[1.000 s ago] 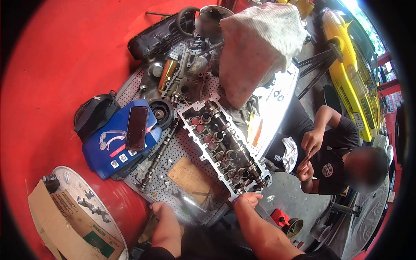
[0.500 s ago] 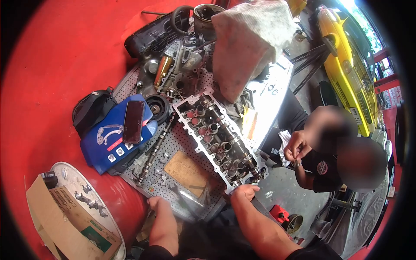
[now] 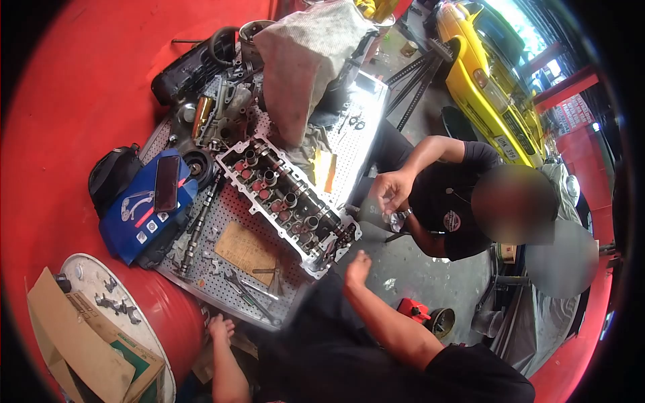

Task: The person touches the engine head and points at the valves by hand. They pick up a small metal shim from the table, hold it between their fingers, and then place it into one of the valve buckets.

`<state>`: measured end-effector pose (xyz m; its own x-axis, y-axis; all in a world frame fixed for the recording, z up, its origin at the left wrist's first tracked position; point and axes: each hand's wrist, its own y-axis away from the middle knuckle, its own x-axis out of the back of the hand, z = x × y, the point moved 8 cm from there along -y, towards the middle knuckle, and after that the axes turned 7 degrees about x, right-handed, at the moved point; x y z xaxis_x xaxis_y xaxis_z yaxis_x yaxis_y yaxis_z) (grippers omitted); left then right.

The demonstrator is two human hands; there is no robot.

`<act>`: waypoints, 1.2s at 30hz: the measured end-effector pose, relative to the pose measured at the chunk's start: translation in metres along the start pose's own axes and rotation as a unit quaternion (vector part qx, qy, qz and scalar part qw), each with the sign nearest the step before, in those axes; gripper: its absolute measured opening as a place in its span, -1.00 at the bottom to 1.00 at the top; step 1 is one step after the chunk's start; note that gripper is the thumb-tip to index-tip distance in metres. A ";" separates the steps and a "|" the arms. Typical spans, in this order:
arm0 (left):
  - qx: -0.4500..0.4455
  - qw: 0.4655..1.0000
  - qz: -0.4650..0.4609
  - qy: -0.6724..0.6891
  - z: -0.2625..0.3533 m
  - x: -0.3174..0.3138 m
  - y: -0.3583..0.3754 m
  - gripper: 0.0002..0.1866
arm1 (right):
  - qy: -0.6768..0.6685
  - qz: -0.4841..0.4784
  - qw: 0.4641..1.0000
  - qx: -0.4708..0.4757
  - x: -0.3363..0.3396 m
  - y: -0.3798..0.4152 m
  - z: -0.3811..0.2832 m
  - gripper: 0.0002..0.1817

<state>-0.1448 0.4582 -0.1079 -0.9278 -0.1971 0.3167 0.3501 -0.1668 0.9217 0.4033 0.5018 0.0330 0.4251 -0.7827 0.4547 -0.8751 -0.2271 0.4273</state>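
The cylinder head (image 3: 289, 201) lies at a slant on a perforated metal table (image 3: 208, 285), its valve bores and a camshaft facing up. Just off its near end is my right hand (image 3: 358, 268), fingers loosely extended, touching nothing I can see. My left hand (image 3: 220, 328) hangs beside the table's near left edge, with fingers apart and nothing in it. A loose camshaft (image 3: 196, 232) rests left of the cylinder head, beside a stained piece of cardboard (image 3: 245, 250). Pliers (image 3: 243, 290) and other hand tools lie near the table's front corner.
A phone (image 3: 166, 183) lies on a blue box (image 3: 127, 225) at left. Below stands a red drum (image 3: 168, 302) bearing metal parts and a cardboard box (image 3: 80, 336). A grey cloth (image 3: 295, 60) covers something behind. At right sits a co-worker (image 3: 437, 195), hands together; a yellow car (image 3: 494, 87) stands beyond.
My right hand has come away from the cylinder head's near end. My left hand has dropped lower, its fingers now showing. The view has shifted, so the table appears further left; the tools show more plainly.
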 end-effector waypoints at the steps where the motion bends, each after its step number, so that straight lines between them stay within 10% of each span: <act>1: 0.013 1.000 -0.006 0.004 -0.015 0.003 0.009 -0.61 | -0.060 -0.036 0.998 0.005 0.012 -0.006 -0.004 -0.40; 13: 0.013 0.999 -0.023 -0.040 -0.088 0.001 0.023 -0.78 | -0.405 -0.186 0.894 -0.054 0.048 0.012 -0.131 -0.65; 30: -0.086 0.992 -0.009 -0.096 -0.044 0.008 0.065 -0.83 | -0.406 -0.200 0.890 -0.048 0.058 0.012 -0.125 -0.76; 36: -0.338 0.929 -0.003 -0.155 0.002 -0.015 0.103 -0.79 | -0.310 -0.230 0.920 0.067 0.056 0.053 -0.131 -0.70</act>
<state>-0.0950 0.4457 -0.0171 -0.8858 0.0750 0.4580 0.2495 -0.7551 0.6062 0.4111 0.5213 0.1836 0.5805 -0.7567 -0.3008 -0.6736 -0.6538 0.3448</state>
